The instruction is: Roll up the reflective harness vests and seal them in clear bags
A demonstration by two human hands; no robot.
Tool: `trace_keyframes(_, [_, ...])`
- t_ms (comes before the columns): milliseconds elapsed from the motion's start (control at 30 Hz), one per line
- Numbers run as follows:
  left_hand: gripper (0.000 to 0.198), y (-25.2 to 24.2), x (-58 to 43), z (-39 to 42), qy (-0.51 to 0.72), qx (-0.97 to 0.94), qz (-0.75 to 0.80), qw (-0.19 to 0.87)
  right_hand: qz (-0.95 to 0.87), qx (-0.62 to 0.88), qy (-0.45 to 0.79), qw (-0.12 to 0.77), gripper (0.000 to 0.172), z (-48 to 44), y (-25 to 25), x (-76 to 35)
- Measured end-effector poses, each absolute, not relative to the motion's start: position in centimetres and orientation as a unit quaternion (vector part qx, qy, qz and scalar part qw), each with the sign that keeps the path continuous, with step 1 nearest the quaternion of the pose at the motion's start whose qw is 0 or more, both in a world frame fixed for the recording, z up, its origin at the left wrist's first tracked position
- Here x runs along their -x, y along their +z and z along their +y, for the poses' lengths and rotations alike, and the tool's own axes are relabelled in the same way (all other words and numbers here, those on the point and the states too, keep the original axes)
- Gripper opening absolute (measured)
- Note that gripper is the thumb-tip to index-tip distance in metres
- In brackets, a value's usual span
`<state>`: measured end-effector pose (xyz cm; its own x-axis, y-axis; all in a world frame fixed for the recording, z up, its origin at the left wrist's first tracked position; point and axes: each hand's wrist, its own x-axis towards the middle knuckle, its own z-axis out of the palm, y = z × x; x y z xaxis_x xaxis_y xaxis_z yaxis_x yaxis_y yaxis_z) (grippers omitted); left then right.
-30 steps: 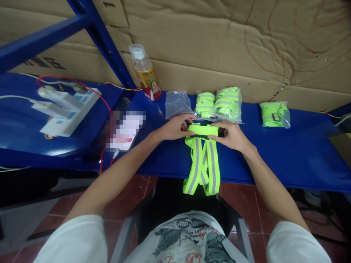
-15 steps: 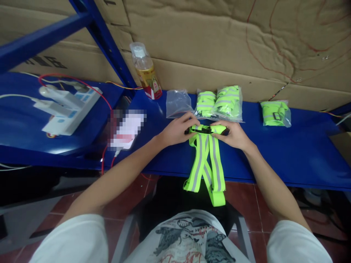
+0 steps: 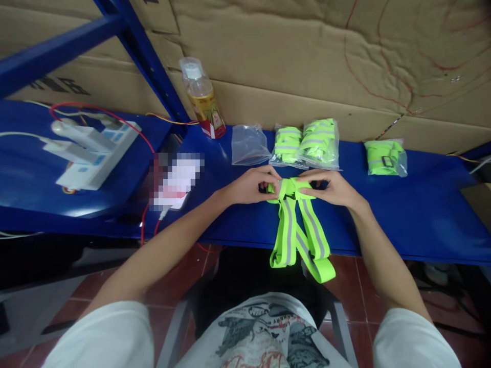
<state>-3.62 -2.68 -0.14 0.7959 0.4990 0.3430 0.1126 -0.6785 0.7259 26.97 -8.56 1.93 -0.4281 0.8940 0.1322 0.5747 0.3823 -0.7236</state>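
Observation:
A neon-yellow reflective strap harness with grey stripes is held at its upper end over the blue table. My left hand pinches the left side of the gathered band, thumb and fingers closed on it. On the right side, my right hand grips the same band between thumb and fingers. Loops of strap hang down from between the hands, past the table's front edge above my lap. Beyond my hands lie an unfilled clear plastic bag and two clear bags of folded neon straps.
Another bagged neon strap lies to the right. A drink bottle stands against the cardboard. At left are a phone on a cable and a white power strip with plugs. A blue metal upright rises behind.
The band between my hands has turned, so the black piece seen on it before no longer shows. Its hanging loops have swung right, and my right hand has shifted slightly right.

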Motion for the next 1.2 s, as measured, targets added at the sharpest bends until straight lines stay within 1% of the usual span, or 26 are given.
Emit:
trace_keyframes(67, [0.015, -0.3, 3.5, -2.8, 0.271, -0.883, 0.182, 0.338, -0.783, 0.493, 0.274, 0.263, 0.064, -8.3, 1.5, -27.0])
trace_keyframes(100, [0.018, -0.5, 3.5, -2.8, 0.273, -0.884, 0.191, 0.329, -0.786, 0.500, 0.260, 0.255, 0.068, -8.1, 1.2, -27.0])
trace_keyframes(133, [0.025, -0.7, 3.5, -2.9, 0.275, -0.884, 0.202, 0.319, -0.792, 0.501, 0.249, 0.245, 0.067, -8.0, 1.1, -27.0])
trace_keyframes(200, [0.047, -1.1, 3.5, -2.8, 0.280, -0.884, 0.231, 0.295, -0.807, 0.489, 0.236, 0.232, 0.060, -7.9, 0.9, -27.1])
trace_keyframes(267, [0.068, -1.5, 3.6, -2.7, 0.280, -0.885, 0.258, 0.266, -0.811, 0.476, 0.243, 0.239, 0.056, -8.0, 0.9, -27.1])
trace_keyframes(300, [0.073, -1.6, 3.6, -2.7, 0.277, -0.887, 0.267, 0.255, -0.807, 0.473, 0.254, 0.245, 0.054, -8.1, 0.9, -27.1])
trace_keyframes(333, [0.074, -1.8, 3.6, -2.6, 0.274, -0.888, 0.272, 0.250, -0.802, 0.472, 0.265, 0.252, 0.052, -8.2, 0.9, -27.0])
trace_keyframes(367, [0.071, -1.9, 3.6, -2.5, 0.274, -0.887, 0.273, 0.254, -0.796, 0.472, 0.274, 0.261, 0.050, -8.3, 0.9, -26.9])
trace_keyframes(433, [0.066, -1.8, 3.6, -2.4, 0.274, -0.875, 0.266, 0.297, -0.786, 0.479, 0.266, 0.286, 0.046, -8.5, 0.6, -26.5])
trace_keyframes(533, [0.064, -1.4, 3.6, -2.4, 0.282, -0.835, 0.257, 0.396, -0.786, 0.482, 0.208, 0.326, 0.036, -8.4, -0.1, -25.8])
trace_keyframes(633, [0.053, -1.1, 3.4, -2.6, 0.313, -0.793, 0.262, 0.453, -0.795, 0.461, 0.177, 0.352, 0.029, -8.2, -0.7, -25.2])
trace_keyframes(700, [0.044, -1.0, 3.3, -2.7, 0.341, -0.786, 0.254, 0.448, -0.800, 0.445, 0.192, 0.355, 0.033, -8.1, -0.7, -25.2])
trace_keyframes(800, [0.033, -1.5, 3.2, -2.6, 0.370, -0.820, 0.207, 0.384, -0.789, 0.439, 0.258, 0.344, 0.045, -8.0, 0.1, -25.8])
trace_keyframes(867, [0.026, -1.9, 3.3, -2.4, 0.372, -0.852, 0.168, 0.328, -0.774, 0.453, 0.298, 0.327, 0.042, -8.1, 0.8, -26.3])
trace_keyframes(967, [0.020, -2.3, 3.5, -2.1, 0.351, -0.885, 0.133, 0.277, -0.772, 0.475, 0.295, 0.303, 0.038, -8.1, 1.5, -26.9])
trace_keyframes(1000, [0.019, -2.4, 3.5, -2.1, 0.345, -0.889, 0.127, 0.274, -0.773, 0.484, 0.283, 0.299, 0.043, -8.1, 1.5, -27.0])
trace_keyframes(1067, [0.014, -2.3, 3.5, -2.0, 0.346, -0.886, 0.125, 0.282, -0.772, 0.507, 0.255, 0.287, 0.064, -8.0, 1.4, -27.0])
trace_keyframes(1100, [0.012, -2.2, 3.5, -2.0, 0.352, -0.882, 0.130, 0.287, -0.771, 0.518, 0.249, 0.274, 0.068, -8.0, 1.4, -27.0])
trace_keyframes(1167, [0.012, -2.2, 3.5, -2.0, 0.363, -0.866, 0.161, 0.303, -0.772, 0.530, 0.255, 0.241, 0.062, -8.1, 1.4, -26.9])
trace_keyframes(1200, [0.018, -2.2, 3.4, -2.0, 0.365, -0.856, 0.182, 0.318, -0.772, 0.530, 0.264, 0.231, 0.058, -8.1, 1.4, -26.9])
